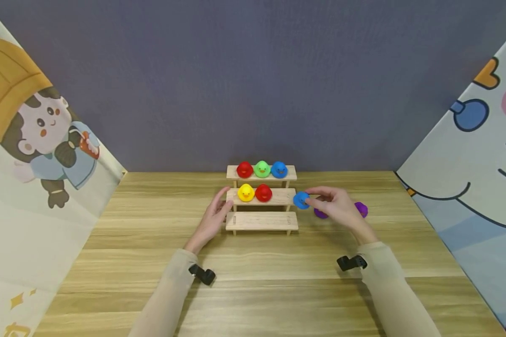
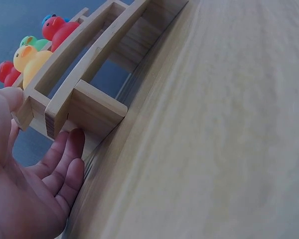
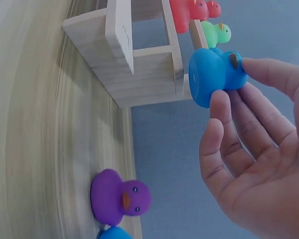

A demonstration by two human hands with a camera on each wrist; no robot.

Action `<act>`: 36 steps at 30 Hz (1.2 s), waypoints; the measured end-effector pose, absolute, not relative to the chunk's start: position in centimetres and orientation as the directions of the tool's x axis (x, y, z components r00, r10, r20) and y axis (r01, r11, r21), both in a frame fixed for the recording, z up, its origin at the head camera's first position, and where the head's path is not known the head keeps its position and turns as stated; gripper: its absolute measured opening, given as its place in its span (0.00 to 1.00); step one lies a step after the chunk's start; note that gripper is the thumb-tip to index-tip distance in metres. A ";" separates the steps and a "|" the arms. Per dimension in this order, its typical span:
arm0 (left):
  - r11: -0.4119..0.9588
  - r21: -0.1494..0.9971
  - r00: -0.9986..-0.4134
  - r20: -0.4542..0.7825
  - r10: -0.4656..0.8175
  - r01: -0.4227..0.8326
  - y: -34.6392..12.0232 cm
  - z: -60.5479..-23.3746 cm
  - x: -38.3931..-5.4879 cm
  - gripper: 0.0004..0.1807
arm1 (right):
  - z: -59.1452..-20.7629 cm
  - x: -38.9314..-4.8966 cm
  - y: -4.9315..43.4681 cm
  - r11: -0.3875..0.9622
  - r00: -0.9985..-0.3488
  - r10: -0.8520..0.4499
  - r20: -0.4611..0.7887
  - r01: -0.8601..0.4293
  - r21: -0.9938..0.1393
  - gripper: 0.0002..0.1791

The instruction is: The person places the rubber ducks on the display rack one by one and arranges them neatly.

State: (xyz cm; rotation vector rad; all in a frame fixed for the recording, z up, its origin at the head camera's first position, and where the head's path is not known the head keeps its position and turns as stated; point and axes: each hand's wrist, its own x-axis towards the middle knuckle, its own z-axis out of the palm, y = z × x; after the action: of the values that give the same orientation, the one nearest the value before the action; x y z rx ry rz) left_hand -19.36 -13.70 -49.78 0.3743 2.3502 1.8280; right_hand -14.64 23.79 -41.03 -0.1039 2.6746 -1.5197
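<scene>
A small three-tier wooden stand [image 1: 261,221] stands on the table, with rubber ducks on its upper tiers. My right hand [image 1: 339,206] pinches a blue rubber duck [image 3: 217,74] between thumb and fingers, off the right end of the middle tier. On that tier sit a yellow duck [image 1: 246,192] and a red duck [image 1: 263,193]. Along the top tier are a red duck [image 1: 244,169], a green duck [image 1: 262,169] and another blue duck [image 1: 279,169]. At the stand's left end, my left hand [image 1: 213,217] rests with loosely extended fingers, its thumb right by the middle tier.
Purple ducks [image 1: 362,209] lie on the wooden table [image 1: 261,290] to the right, partly behind my right hand. The right wrist view shows a purple duck [image 3: 117,196] with a blue one [image 3: 114,233] beside it. A grey wall [image 1: 253,84] rises behind the stand.
</scene>
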 end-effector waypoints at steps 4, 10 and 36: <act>0.229 0.968 -0.960 0.040 0.278 0.106 -13.6 -49.7 -19.3 0.32 | -40.9 -15.1 23.3 0.502 -0.994 -0.109 -0.003 -0.053 -0.863 0.22; 0.231 0.967 -0.961 0.045 0.274 0.111 -13.6 -49.7 -19.3 0.32 | -41.0 -15.6 22.5 0.500 -0.994 -0.110 0.012 -0.066 -0.864 0.22; 0.236 0.968 -0.959 0.011 0.282 0.080 -13.3 -47.5 -18.3 0.32 | -41.7 -17.3 19.9 0.460 -0.991 -0.128 0.036 -0.092 -0.883 0.19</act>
State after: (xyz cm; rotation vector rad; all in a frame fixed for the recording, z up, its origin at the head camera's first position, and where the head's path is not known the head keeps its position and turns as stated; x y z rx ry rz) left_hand -18.32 -13.34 -47.53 0.3454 2.3342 1.8129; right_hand -17.35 19.88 -41.66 -0.2001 2.6535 -1.6023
